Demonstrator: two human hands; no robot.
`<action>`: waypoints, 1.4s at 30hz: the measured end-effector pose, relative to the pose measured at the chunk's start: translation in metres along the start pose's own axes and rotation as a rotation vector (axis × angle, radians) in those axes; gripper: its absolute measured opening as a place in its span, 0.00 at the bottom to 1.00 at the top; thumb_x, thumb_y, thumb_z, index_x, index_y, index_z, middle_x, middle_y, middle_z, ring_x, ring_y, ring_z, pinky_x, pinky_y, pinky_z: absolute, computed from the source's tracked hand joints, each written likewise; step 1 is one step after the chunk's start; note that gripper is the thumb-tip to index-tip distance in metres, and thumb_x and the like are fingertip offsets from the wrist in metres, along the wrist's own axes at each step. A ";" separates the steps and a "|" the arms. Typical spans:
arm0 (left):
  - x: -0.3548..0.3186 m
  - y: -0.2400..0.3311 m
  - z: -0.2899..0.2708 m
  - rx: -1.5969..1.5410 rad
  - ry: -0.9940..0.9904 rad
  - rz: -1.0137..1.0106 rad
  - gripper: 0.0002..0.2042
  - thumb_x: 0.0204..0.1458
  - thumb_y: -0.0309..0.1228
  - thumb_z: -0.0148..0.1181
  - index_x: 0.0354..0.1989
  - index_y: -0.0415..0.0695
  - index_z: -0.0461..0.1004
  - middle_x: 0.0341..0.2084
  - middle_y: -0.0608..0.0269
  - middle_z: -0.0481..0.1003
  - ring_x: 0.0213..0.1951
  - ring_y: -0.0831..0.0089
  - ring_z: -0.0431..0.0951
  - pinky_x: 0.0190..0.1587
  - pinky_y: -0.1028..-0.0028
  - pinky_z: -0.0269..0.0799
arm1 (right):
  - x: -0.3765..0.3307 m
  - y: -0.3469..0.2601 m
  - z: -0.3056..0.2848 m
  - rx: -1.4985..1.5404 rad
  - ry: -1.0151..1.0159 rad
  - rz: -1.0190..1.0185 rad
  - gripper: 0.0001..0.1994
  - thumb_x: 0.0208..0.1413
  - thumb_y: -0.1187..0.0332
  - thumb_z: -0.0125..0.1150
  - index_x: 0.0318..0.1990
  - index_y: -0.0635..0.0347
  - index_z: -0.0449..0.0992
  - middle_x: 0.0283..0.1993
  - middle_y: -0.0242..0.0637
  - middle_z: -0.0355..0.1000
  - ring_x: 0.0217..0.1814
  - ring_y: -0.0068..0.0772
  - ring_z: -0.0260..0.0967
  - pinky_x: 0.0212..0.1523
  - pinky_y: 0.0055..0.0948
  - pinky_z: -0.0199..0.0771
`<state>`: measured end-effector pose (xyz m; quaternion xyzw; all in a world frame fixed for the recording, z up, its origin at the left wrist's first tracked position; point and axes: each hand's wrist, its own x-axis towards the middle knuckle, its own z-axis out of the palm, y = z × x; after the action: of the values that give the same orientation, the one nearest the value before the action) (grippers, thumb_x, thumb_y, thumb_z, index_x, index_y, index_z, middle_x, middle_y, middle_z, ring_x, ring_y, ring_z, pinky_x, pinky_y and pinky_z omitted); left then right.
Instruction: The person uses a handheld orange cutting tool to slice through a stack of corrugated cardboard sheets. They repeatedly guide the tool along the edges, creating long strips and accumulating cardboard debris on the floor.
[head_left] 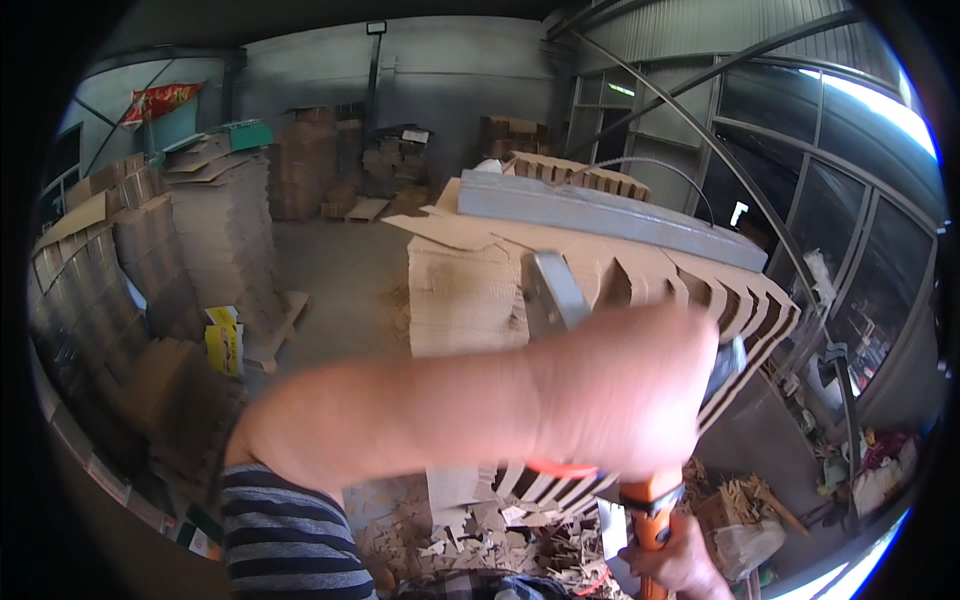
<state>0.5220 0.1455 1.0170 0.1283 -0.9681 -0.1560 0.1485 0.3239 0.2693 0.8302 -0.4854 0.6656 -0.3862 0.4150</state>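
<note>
My left forearm in a striped sleeve reaches across the view, blurred by motion. My left hand (635, 385) is closed at the upper part of an orange-handled tool (652, 525); its fingers are mostly hidden behind the back of the hand. Lower down, my right hand (680, 560) wraps round the same orange handle, below a black collar. The tool's kind does not show. Just past my hands stands a tall stack of cut cardboard sheets (460, 300) with slotted edges. A grey metal bar (600, 215) lies across its top, and a shorter metal piece (560, 285) sticks out beyond my left hand.
Torn cardboard scraps (500, 545) cover the floor below the stack. More cardboard piles (220, 230) stand at the left, one on a wooden pallet (280, 335). At the right are a diagonal metal pole (740, 170), windows and a heap of bags (880, 470).
</note>
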 end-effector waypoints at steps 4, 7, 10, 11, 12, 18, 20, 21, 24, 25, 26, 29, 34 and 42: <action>0.009 -0.006 -0.042 -0.051 0.039 -0.115 0.07 0.35 0.25 0.57 0.17 0.31 0.71 0.07 0.58 0.68 0.10 0.75 0.68 0.15 0.75 0.64 | -0.007 -0.046 -0.009 -0.025 -0.019 0.066 0.12 0.38 0.76 0.68 0.31 0.67 0.70 0.19 0.33 0.70 0.20 0.19 0.67 0.23 0.22 0.68; 0.002 -0.009 -0.058 -0.327 0.097 -0.232 0.04 0.33 0.23 0.56 0.18 0.34 0.72 0.09 0.63 0.68 0.08 0.81 0.65 0.10 0.79 0.56 | -0.014 -0.073 -0.006 0.012 -0.039 0.055 0.14 0.39 0.79 0.66 0.34 0.69 0.69 0.20 0.33 0.68 0.20 0.21 0.68 0.21 0.22 0.68; 0.001 -0.023 -0.064 -0.363 0.110 -0.264 0.04 0.31 0.22 0.56 0.18 0.34 0.72 0.09 0.64 0.68 0.08 0.82 0.65 0.09 0.80 0.54 | -0.010 -0.082 -0.005 0.012 -0.076 0.059 0.15 0.40 0.80 0.65 0.36 0.69 0.68 0.21 0.34 0.68 0.19 0.23 0.68 0.20 0.22 0.68; 0.001 -0.028 -0.064 -0.382 0.108 -0.262 0.04 0.31 0.22 0.56 0.18 0.35 0.72 0.09 0.64 0.68 0.08 0.82 0.65 0.09 0.80 0.54 | -0.009 -0.083 -0.003 0.024 -0.075 0.064 0.14 0.40 0.80 0.64 0.36 0.69 0.68 0.21 0.34 0.68 0.19 0.23 0.67 0.20 0.22 0.68; 0.000 -0.033 -0.065 -0.395 0.107 -0.264 0.04 0.30 0.22 0.55 0.18 0.35 0.72 0.09 0.64 0.68 0.08 0.82 0.65 0.09 0.80 0.54 | -0.007 -0.084 -0.001 0.037 -0.077 0.062 0.14 0.40 0.80 0.64 0.36 0.69 0.68 0.21 0.34 0.68 0.18 0.23 0.67 0.20 0.22 0.68; -0.001 -0.050 -0.067 -0.459 0.096 -0.246 0.05 0.30 0.22 0.56 0.20 0.36 0.72 0.10 0.65 0.68 0.08 0.82 0.64 0.09 0.80 0.53 | -0.008 -0.097 0.010 0.022 -0.074 0.105 0.14 0.41 0.79 0.64 0.37 0.68 0.68 0.22 0.34 0.68 0.18 0.22 0.66 0.20 0.22 0.68; -0.003 -0.055 -0.068 -0.461 0.098 -0.266 0.05 0.30 0.22 0.56 0.20 0.35 0.72 0.10 0.65 0.68 0.08 0.82 0.64 0.09 0.80 0.53 | -0.005 -0.099 0.012 0.029 -0.086 0.106 0.14 0.41 0.79 0.64 0.37 0.68 0.68 0.22 0.33 0.68 0.18 0.22 0.66 0.20 0.22 0.68; -0.001 -0.058 -0.066 -0.471 0.090 -0.268 0.05 0.30 0.21 0.56 0.20 0.35 0.72 0.10 0.65 0.68 0.08 0.82 0.64 0.09 0.80 0.53 | -0.005 -0.097 0.012 0.036 -0.081 0.116 0.14 0.41 0.79 0.64 0.38 0.68 0.68 0.22 0.33 0.68 0.18 0.22 0.66 0.20 0.22 0.68; 0.002 -0.062 -0.059 -0.502 0.065 -0.283 0.06 0.30 0.21 0.56 0.21 0.35 0.72 0.10 0.64 0.68 0.08 0.81 0.64 0.09 0.80 0.53 | -0.004 -0.090 0.018 0.012 -0.053 0.137 0.12 0.40 0.80 0.63 0.34 0.68 0.68 0.21 0.35 0.67 0.17 0.24 0.67 0.19 0.23 0.68; 0.000 -0.062 -0.060 -0.476 0.059 -0.291 0.06 0.30 0.21 0.56 0.20 0.35 0.72 0.09 0.64 0.68 0.08 0.81 0.64 0.09 0.80 0.53 | -0.005 -0.092 0.022 0.034 -0.048 0.118 0.10 0.39 0.83 0.61 0.30 0.68 0.68 0.19 0.36 0.66 0.16 0.27 0.66 0.17 0.25 0.68; -0.001 -0.059 -0.063 -0.459 0.062 -0.286 0.06 0.30 0.21 0.56 0.20 0.35 0.72 0.09 0.64 0.68 0.08 0.81 0.64 0.09 0.80 0.53 | -0.007 -0.096 0.023 0.026 -0.048 0.107 0.10 0.39 0.82 0.61 0.31 0.68 0.68 0.19 0.36 0.66 0.16 0.27 0.66 0.17 0.25 0.68; -0.003 -0.056 -0.070 -0.444 0.077 -0.264 0.05 0.29 0.21 0.56 0.19 0.35 0.72 0.09 0.64 0.68 0.08 0.81 0.64 0.09 0.80 0.53 | -0.011 -0.107 0.024 -0.008 -0.035 0.094 0.10 0.39 0.82 0.61 0.31 0.69 0.68 0.19 0.36 0.66 0.16 0.27 0.67 0.17 0.25 0.68; -0.003 -0.068 -0.068 -0.493 0.080 -0.279 0.06 0.30 0.21 0.57 0.21 0.35 0.73 0.10 0.65 0.68 0.08 0.82 0.64 0.09 0.80 0.52 | -0.002 -0.098 0.022 -0.070 -0.072 0.100 0.12 0.43 0.77 0.63 0.35 0.67 0.67 0.22 0.34 0.68 0.19 0.22 0.68 0.21 0.23 0.69; -0.009 -0.059 -0.074 -0.416 0.054 -0.291 0.05 0.29 0.21 0.57 0.20 0.35 0.73 0.09 0.64 0.68 0.08 0.80 0.64 0.09 0.79 0.53 | -0.015 -0.111 0.038 0.019 -0.039 0.073 0.11 0.38 0.82 0.62 0.31 0.68 0.67 0.19 0.36 0.66 0.17 0.28 0.67 0.18 0.26 0.68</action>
<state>0.5666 0.0748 1.0619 0.2372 -0.8822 -0.3679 0.1734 0.3981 0.2544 0.9216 -0.4642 0.6709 -0.3674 0.4466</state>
